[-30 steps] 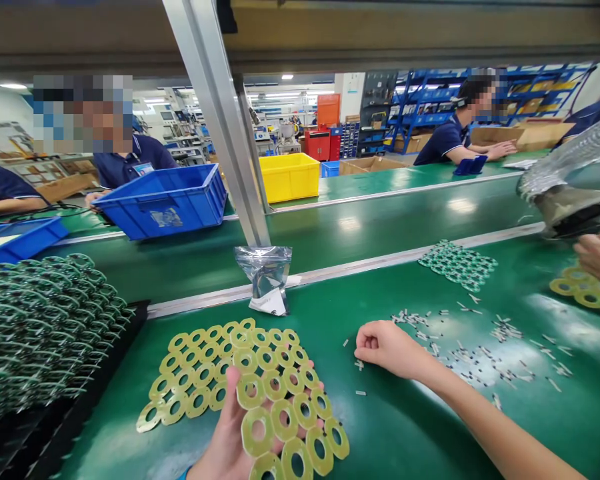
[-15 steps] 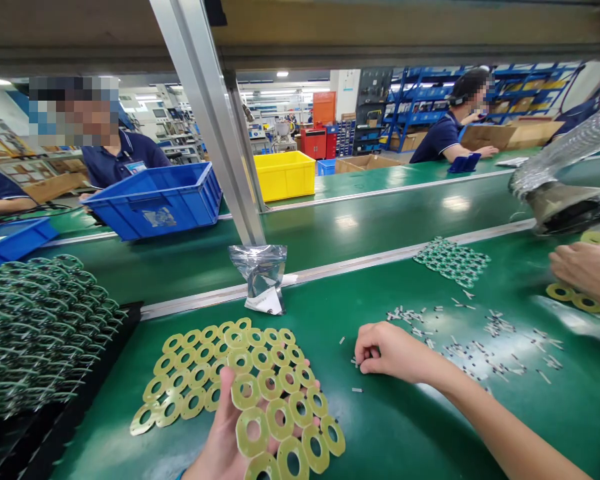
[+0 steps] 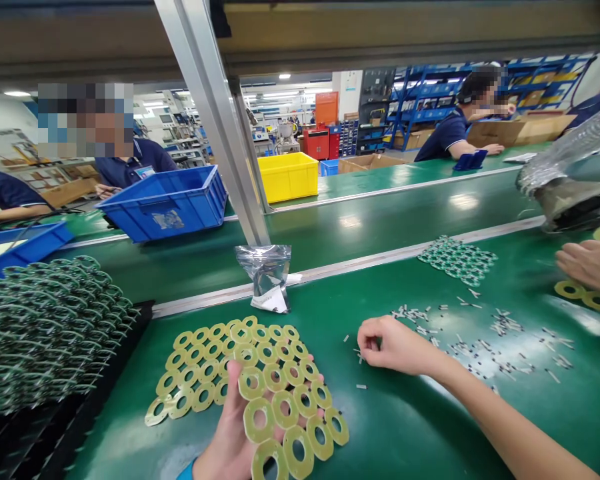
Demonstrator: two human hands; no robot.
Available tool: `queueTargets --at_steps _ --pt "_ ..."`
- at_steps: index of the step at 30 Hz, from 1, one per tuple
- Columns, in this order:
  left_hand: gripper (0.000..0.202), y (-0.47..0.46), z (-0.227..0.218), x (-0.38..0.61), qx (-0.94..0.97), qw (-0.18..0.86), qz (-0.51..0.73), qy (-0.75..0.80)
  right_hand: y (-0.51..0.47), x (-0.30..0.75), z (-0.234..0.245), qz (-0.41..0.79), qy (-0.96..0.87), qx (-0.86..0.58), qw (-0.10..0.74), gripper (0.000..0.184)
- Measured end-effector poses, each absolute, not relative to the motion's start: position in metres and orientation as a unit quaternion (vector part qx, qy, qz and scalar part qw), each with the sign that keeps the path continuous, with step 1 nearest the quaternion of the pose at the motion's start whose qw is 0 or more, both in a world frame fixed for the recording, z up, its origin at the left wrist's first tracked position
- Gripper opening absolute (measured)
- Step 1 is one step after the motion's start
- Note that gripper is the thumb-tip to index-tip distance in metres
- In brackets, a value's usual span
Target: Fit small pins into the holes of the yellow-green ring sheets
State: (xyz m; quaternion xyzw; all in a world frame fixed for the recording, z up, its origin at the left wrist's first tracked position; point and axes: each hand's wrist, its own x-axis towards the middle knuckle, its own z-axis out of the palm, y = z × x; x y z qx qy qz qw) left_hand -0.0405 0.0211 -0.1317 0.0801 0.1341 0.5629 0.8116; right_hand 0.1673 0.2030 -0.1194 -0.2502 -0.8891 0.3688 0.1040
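My left hand (image 3: 229,427) is closed on a yellow-green panel of ring-shaped circuit boards (image 3: 285,407), thumb over its left edge and fingers underneath. A second panel of the same rings (image 3: 193,373) lies on the green worktop just behind and left of it. My right hand (image 3: 393,343) rests low over the worktop with thumb and fingertips pinched together. A small white part (image 3: 360,357) shows beside those fingertips; whatever is between them is hidden. Many small white-and-black components (image 3: 460,347) lie scattered right of the hand, and one lies alone (image 3: 361,387) in front of it.
A rack of green boards (image 3: 45,327) stands at left. A silver bag (image 3: 267,277) and a green ring panel (image 3: 457,260) lie near the metal rail. At right are another person's hand (image 3: 590,263) and a duct (image 3: 565,173). Blue (image 3: 170,203) and yellow (image 3: 289,177) bins stand beyond.
The view has shifted slightly, so most things appear a little further right. My left hand still holds the panel, and my right hand stays pinched at nearly the same place on the worktop.
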Motion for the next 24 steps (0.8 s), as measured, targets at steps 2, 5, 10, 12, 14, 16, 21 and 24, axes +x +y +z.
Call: queueTargets --at_steps 2,5,10,12,14,16,21,24 --pt "0.094 0.020 -0.129 -0.038 0.091 0.801 0.572 0.151 0.202 0.164 -0.118 0.482 -0.825 -0.256 0.148 0.008" --pt "0.091 0.020 -0.125 -0.034 0.088 0.795 0.579 0.158 0.199 0.158 -0.121 0.642 -0.694 -0.263 0.190 0.012" --pt "0.095 0.018 -0.121 -0.031 0.092 0.803 0.566 0.159 0.193 0.148 -0.127 0.729 -0.595 -0.261 0.213 0.023" --pt "0.096 0.017 -0.119 -0.032 0.097 0.804 0.564 0.163 0.191 0.143 -0.122 0.740 -0.584 -0.256 0.214 0.023" --pt "0.097 0.017 -0.116 -0.033 0.100 0.799 0.570 0.163 0.190 0.136 -0.114 0.742 -0.584 -0.253 0.212 0.020" --pt "0.097 0.017 -0.114 -0.035 0.100 0.789 0.584 0.162 0.187 0.126 -0.102 0.740 -0.592 -0.248 0.201 0.017" --pt "0.091 0.021 -0.112 -0.040 0.109 0.755 0.630 0.146 0.170 0.101 -0.080 0.733 -0.628 -0.208 0.161 0.010" --pt "0.084 0.021 -0.112 -0.040 0.119 0.740 0.648 0.134 0.153 0.092 -0.079 0.730 -0.645 -0.191 0.124 0.009"
